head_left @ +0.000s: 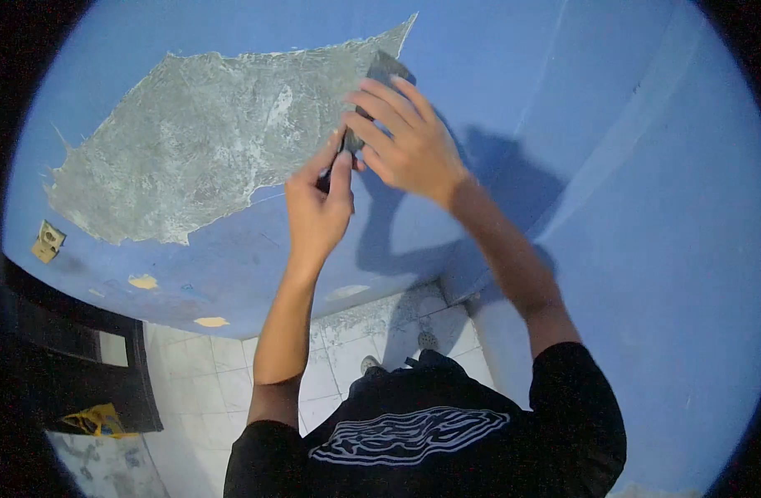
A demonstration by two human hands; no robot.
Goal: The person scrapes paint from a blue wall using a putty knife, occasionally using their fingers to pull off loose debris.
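A flat, dark grey rectangular piece (pixel 385 66) lies against the wall at the right end of a bare grey patch (pixel 206 137). I cannot make out whether it is a sanding sheet or a scraper. My left hand (pixel 318 207) pinches its lower end between thumb and fingers, with a dark part showing in the grip. Across its middle lie the fingers of my right hand (pixel 409 141), somewhat spread and slightly blurred, holding it from the right. My hands are close together, and the right hides much of the piece.
Blue painted wall (pixel 646 249) surrounds the ragged-edged patch and meets a corner at the right. A wall socket (pixel 48 241) sits at the left, above a dark piece of furniture (pixel 65 332) and a yellow bag (pixel 98 421). Below lies a white tiled floor (pixel 194 373) with dust near the wall.
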